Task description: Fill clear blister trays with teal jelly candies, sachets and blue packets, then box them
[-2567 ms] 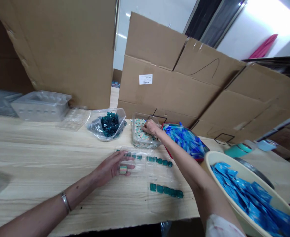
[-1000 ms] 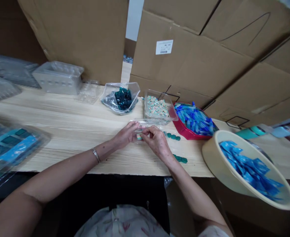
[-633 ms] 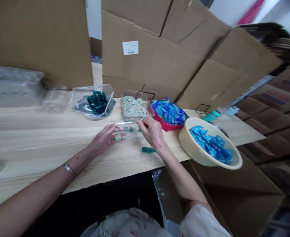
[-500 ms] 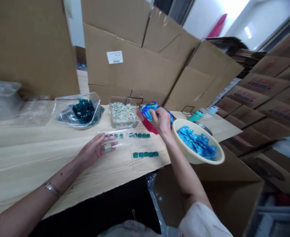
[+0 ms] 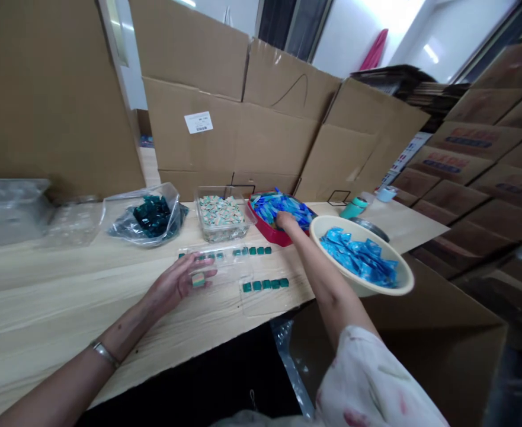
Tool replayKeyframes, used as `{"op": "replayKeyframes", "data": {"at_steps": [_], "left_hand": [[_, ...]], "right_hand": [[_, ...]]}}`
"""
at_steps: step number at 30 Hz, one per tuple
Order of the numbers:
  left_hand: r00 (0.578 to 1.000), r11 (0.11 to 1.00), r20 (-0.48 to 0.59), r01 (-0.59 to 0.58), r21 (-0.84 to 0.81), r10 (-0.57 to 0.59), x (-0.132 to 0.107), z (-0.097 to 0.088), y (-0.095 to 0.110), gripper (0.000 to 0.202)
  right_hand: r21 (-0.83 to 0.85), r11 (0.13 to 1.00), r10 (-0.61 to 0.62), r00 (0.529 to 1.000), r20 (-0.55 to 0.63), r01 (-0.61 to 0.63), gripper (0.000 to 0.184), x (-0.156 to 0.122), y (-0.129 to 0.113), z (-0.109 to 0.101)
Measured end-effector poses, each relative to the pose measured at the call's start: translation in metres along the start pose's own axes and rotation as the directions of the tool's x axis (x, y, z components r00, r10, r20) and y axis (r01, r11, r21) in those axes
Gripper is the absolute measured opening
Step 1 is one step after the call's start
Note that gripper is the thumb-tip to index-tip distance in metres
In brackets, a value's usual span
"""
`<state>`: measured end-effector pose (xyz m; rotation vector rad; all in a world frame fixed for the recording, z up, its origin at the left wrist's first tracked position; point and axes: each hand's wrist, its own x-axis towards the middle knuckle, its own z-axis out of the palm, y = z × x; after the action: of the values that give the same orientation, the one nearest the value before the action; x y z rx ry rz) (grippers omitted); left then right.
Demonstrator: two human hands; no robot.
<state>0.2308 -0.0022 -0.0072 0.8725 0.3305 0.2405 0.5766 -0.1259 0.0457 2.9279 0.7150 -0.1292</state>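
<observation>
My left hand [image 5: 178, 284] is closed around the left part of a clear plastic tray [image 5: 229, 274], its fingers partly showing through the plastic. By the fingers is a small striped orange-and-green block [image 5: 198, 279]. Dark green square pieces [image 5: 261, 251] lie in a row at the tray's far side, and another row of green pieces [image 5: 266, 284] sits in a clear tray nearer the edge. My right hand [image 5: 286, 220] reaches into a red basin [image 5: 278, 237] of slim blue pieces [image 5: 269, 204]; its fingers are hidden among them.
A clear box [image 5: 223, 231] of striped blocks and a plastic bag [image 5: 167, 228] of dark green pieces stand behind. A cream basin [image 5: 405, 281] holds blue packets. Clear containers [image 5: 9, 213] stand left. Cardboard [image 5: 225, 142] walls the table's back; a turquoise bottle [image 5: 353, 207] lies right.
My right hand has gone down from above the red basin in among the blue pieces. My left hand keeps its place at the clear tray. The view has shifted slightly.
</observation>
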Motion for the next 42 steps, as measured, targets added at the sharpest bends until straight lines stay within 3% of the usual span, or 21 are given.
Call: {"op": "replayKeyframes", "data": {"at_steps": [6, 8, 10, 12, 13, 14, 15, 16, 17, 18, 19, 21, 23, 25, 27, 29, 31, 34, 38, 42], "left_hand": [[0.999, 1.0, 0.032, -0.007, -0.003, 0.007, -0.001, 0.001, 0.004, 0.024], [0.999, 1.0, 0.042, -0.01, -0.003, 0.01, -0.001, 0.0, 0.004, 0.025], [0.998, 1.0, 0.06, 0.0, -0.008, 0.0, -0.001, -0.001, 0.003, 0.027], [0.997, 1.0, 0.076, 0.023, -0.013, -0.022, -0.001, -0.003, 0.001, 0.028], [0.996, 0.999, 0.085, 0.034, -0.014, -0.032, -0.001, -0.003, 0.0, 0.029], [0.995, 0.999, 0.093, 0.04, -0.015, -0.038, -0.001, -0.003, -0.001, 0.03], [0.994, 0.999, 0.101, 0.042, -0.016, -0.04, -0.001, -0.003, -0.002, 0.031], [0.993, 0.999, 0.112, 0.044, -0.017, -0.041, -0.001, -0.003, -0.002, 0.031], [0.992, 0.999, 0.121, 0.043, -0.018, -0.041, -0.001, -0.003, -0.002, 0.031], [0.991, 0.999, 0.129, 0.043, -0.015, -0.041, -0.001, -0.003, -0.002, 0.031], [0.99, 0.999, 0.134, 0.043, -0.01, -0.041, -0.002, -0.002, -0.002, 0.031], [0.989, 0.999, 0.142, 0.044, 0.009, -0.045, -0.004, -0.001, 0.0, 0.029], [0.99, 0.999, 0.136, 0.04, 0.034, -0.044, -0.006, 0.002, 0.002, 0.024], [0.993, 0.998, 0.11, 0.039, 0.055, -0.045, -0.008, 0.003, 0.003, 0.021], [0.996, 0.996, 0.058, 0.057, 0.068, -0.061, -0.007, 0.003, 0.004, 0.019], [0.995, 0.992, 0.017, 0.092, 0.085, -0.094, -0.004, 0.002, 0.004, 0.019], [0.993, 0.988, 0.006, 0.116, 0.105, -0.117, -0.002, 0.001, 0.003, 0.022], [0.989, 0.981, 0.002, 0.148, 0.126, -0.15, -0.001, 0.001, 0.001, 0.029], [0.985, 0.978, -0.055, 0.17, 0.124, -0.164, -0.001, 0.003, 0.0, 0.033], [0.983, 0.975, -0.078, 0.173, 0.138, -0.164, 0.003, 0.001, -0.001, 0.036]], "right_hand": [[0.11, 0.994, 0.031, 0.996, -0.084, -0.022, 0.033, 0.006, -0.003, 0.001], [0.16, 0.984, -0.051, 0.982, -0.18, 0.08, 0.032, -0.005, 0.003, -0.005], [0.21, 0.947, -0.177, 0.938, -0.297, 0.245, 0.033, -0.025, 0.006, -0.011], [0.231, 0.829, -0.385, 0.819, -0.425, 0.51, 0.032, -0.054, 0.001, -0.015], [0.212, 0.715, -0.512, 0.706, -0.489, 0.666, 0.031, -0.071, -0.004, -0.017], [0.162, 0.574, -0.635, 0.561, -0.531, 0.803, 0.029, -0.087, -0.012, -0.017], [0.098, 0.458, -0.726, 0.435, -0.533, 0.884, 0.027, -0.104, -0.021, -0.017], [0.029, 0.379, -0.791, 0.34, -0.508, 0.925, 0.025, -0.119, -0.032, -0.017], [-0.033, 0.345, -0.841, 0.294, -0.455, 0.938, 0.023, -0.133, -0.042, -0.016], [-0.085, 0.335, -0.877, 0.278, -0.392, 0.938, 0.021, -0.145, -0.053, -0.014], [-0.129, 0.344, -0.898, 0.286, -0.336, 0.93, 0.021, -0.154, -0.062, -0.013], [-0.181, 0.406, -0.893, 0.346, -0.288, 0.896, 0.021, -0.169, -0.076, -0.012], [-0.186, 0.509, -0.839, 0.437, -0.325, 0.84, 0.023, -0.179, -0.079, -0.015], [-0.164, 0.638, -0.748, 0.557, -0.361, 0.752, 0.025, -0.183, -0.066, -0.022], [-0.145, 0.791, -0.603, 0.719, -0.345, 0.594, 0.026, -0.179, -0.037, -0.033], [-0.145, 0.932, -0.359, 0.894, -0.268, 0.331, 0.028, -0.17, 0.008, -0.045], [-0.167, 0.984, -0.085, 0.986, -0.145, 0.06, 0.031, -0.157, 0.059, -0.053], [-0.178, 0.983, 0.048, 0.998, 0.032, -0.042, 0.024, -0.137, 0.123, -0.052], [-0.108, 0.994, 0.035, 0.966, 0.255, -0.008, 0.028, -0.117, 0.163, -0.028], [-0.045, 0.999, -0.009, 0.976, 0.219, 0.019, 0.026, -0.108, 0.187, -0.004]]}}
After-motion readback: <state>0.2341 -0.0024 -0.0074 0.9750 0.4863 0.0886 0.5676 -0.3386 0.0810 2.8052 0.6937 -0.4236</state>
